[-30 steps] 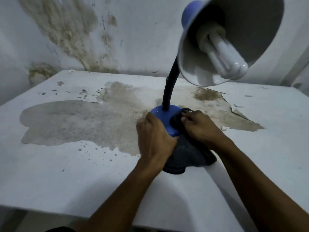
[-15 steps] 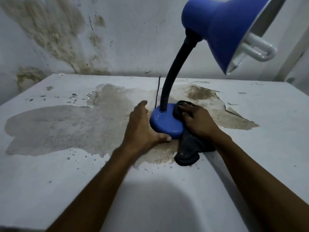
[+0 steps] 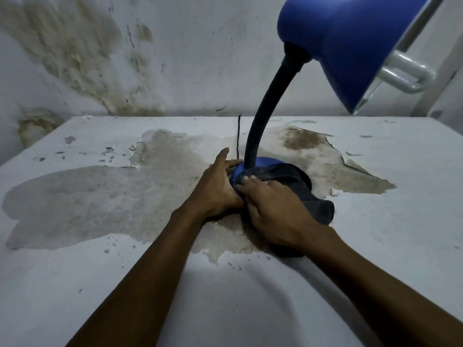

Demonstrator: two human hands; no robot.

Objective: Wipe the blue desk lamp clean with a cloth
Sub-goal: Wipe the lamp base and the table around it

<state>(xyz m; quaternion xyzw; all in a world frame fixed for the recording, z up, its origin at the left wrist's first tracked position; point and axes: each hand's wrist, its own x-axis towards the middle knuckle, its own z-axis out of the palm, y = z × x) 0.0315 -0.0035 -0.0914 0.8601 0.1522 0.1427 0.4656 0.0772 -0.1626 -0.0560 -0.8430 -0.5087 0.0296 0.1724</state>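
In front of me I count one blue desk lamp with one bulb under its shade, one dark cloth draped on the lamp's base, one thin cord behind that base, one counter, and my two hands, left and right.

White table with peeling, stained paint; blotchy wall behind.

The white table lies open to the near left and the far right, while at its middle the lamp base, the dark cloth and both hands crowd together, the shade overhanging the right.
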